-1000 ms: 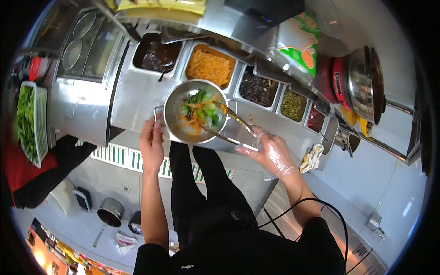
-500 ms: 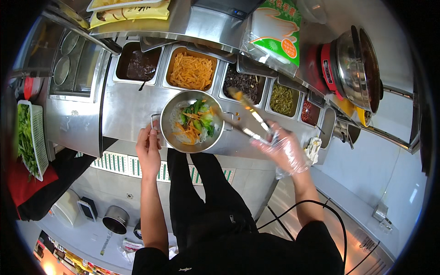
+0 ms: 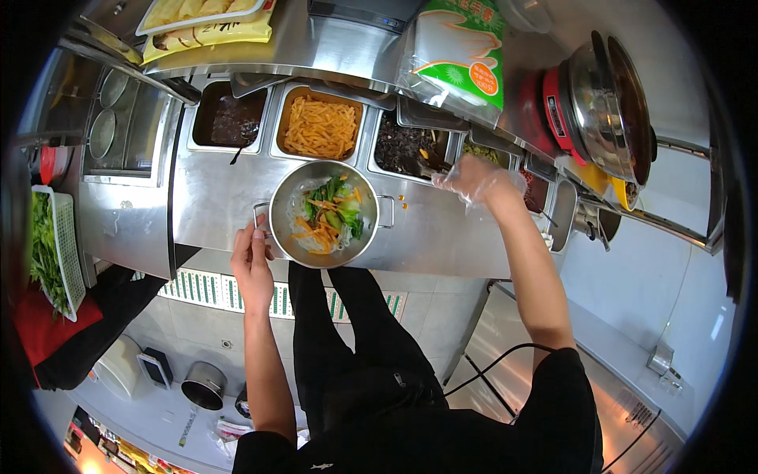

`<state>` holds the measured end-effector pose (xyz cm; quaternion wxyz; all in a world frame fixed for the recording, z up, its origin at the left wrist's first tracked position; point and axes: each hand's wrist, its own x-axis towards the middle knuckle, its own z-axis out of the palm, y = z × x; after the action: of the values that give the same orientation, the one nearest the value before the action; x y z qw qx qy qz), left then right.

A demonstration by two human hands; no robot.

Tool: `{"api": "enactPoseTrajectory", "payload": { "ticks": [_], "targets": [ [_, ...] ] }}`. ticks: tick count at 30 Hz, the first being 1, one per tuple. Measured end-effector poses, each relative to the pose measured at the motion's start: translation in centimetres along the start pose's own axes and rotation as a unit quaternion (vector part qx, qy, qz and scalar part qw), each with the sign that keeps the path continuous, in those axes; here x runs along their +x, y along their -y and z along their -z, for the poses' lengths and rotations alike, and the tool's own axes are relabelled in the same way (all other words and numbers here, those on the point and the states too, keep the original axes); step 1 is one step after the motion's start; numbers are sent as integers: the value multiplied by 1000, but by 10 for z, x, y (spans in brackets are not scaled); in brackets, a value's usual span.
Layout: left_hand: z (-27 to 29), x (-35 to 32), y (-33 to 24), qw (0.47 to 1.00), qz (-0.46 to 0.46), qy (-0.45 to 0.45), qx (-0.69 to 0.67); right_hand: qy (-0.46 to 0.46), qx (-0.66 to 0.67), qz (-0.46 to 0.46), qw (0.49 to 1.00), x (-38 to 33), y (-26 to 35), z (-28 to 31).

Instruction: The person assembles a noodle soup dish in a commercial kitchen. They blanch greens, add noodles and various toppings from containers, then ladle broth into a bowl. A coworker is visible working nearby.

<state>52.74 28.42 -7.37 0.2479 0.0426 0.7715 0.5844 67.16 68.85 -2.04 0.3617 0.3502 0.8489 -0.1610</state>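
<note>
A two-handled steel pot point(image 3: 363, 242) stands at the counter's near edge, holding pale translucent noodles point(image 3: 300, 207), orange strips point(image 3: 319, 238) and leafy greens point(image 3: 349, 213). Its left loop handle is pinched between the fingers of my bare left hand point(image 3: 253, 265). In a thin clear plastic glove, my right hand point(image 3: 479, 182) grips metal tongs point(image 3: 437, 164). Their tips reach down into a tray of dark shredded food point(image 3: 400, 145), where a few orange bits show. The glove and wrist partly hide the tray of green pieces point(image 3: 478, 150) beside it.
Farther left sit a tray of orange strips point(image 3: 320, 126) and one of dark sauce point(image 3: 235, 120). Above hangs a shelf edge point(image 3: 332, 67) with a bag of gloves point(image 3: 456, 59). A red-based cooker point(image 3: 588, 110) stands right. A basket of greens point(image 3: 67, 253) is far left, near someone's dark sleeve.
My right hand has swung the tongs from above the counter, beside the pot, up into the dark shredded food. My left hand stays at the pot's handle. The view has shifted slightly.
</note>
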Motion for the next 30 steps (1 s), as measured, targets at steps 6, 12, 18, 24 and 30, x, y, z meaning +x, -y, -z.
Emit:
{"api": "enactPoseTrajectory", "payload": {
  "ticks": [6,12,18,24,30],
  "targets": [
    [1,4,5,1000,3,14,-25,26,45,47,998,33,-29,-21],
    [2,7,2,1000,-5,19,-15,126,355,3,926,-8,-34,-16],
    [-1,10,-5,999,1,23,-37,138,477,-6,868,-38,-32,-23],
    [-1,15,-1,998,2,37,-40,93,516,-31,851,-67,-32,-18],
    [-6,19,-2,998,1,46,-51,60,519,-61,851,-71,-37,-16]
  ]
}}
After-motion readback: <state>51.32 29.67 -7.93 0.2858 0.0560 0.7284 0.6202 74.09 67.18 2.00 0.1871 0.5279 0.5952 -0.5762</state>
